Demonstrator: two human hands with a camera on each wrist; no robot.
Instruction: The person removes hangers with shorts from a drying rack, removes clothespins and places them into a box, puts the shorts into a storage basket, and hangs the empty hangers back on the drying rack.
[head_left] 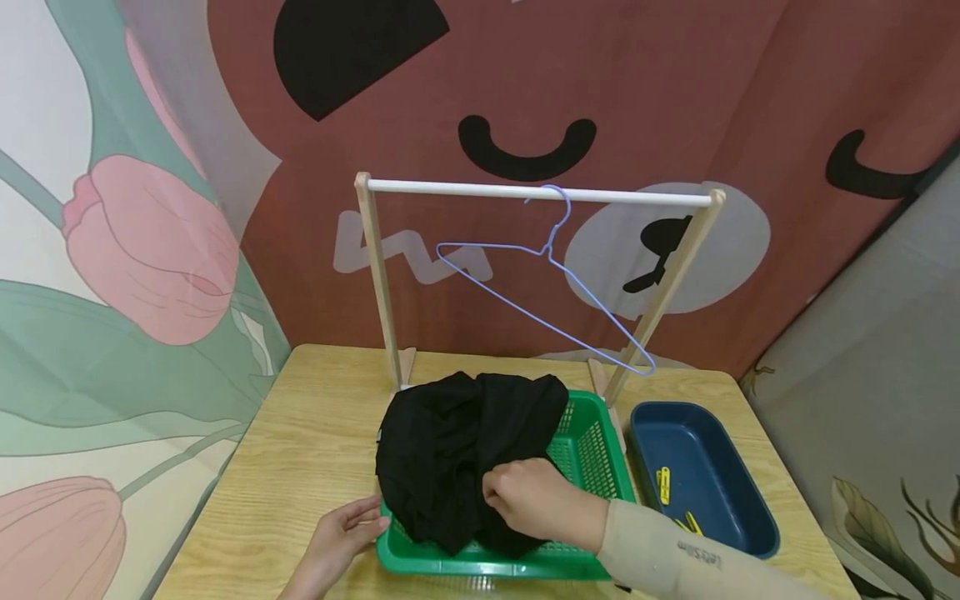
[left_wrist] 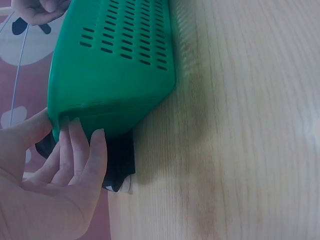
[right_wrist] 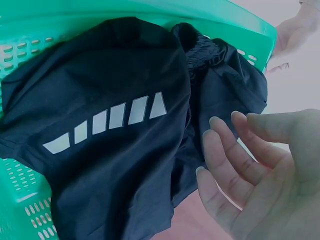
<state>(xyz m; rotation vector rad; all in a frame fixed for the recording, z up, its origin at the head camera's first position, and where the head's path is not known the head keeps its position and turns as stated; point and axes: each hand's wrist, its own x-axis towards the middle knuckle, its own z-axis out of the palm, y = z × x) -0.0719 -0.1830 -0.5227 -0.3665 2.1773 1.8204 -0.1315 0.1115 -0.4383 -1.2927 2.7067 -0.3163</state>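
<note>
A black garment (head_left: pixel 450 450) lies heaped in a green basket (head_left: pixel 495 568), spilling over its left and far sides. The right wrist view shows a gathered elastic band and a row of pale grey bars on the garment (right_wrist: pixel 120 165). My left hand (head_left: pixel 337 533) holds the basket's near left corner, thumb at the rim and fingers against the outer wall in the left wrist view. Above the cloth is my right hand (head_left: pixel 536 500); in the right wrist view its fingers are loosely bent and apart, with nothing between them, close to the garment.
A blue wire hanger (head_left: pixel 551 250) hangs from the white bar (head_left: pixel 465 190) of a wooden-legged rack behind the basket. To the right, a dark blue tray (head_left: pixel 705 467) contains yellow clips (head_left: pixel 663 485). All stand on a wood-grain table (head_left: pixel 315 417) before a printed curtain.
</note>
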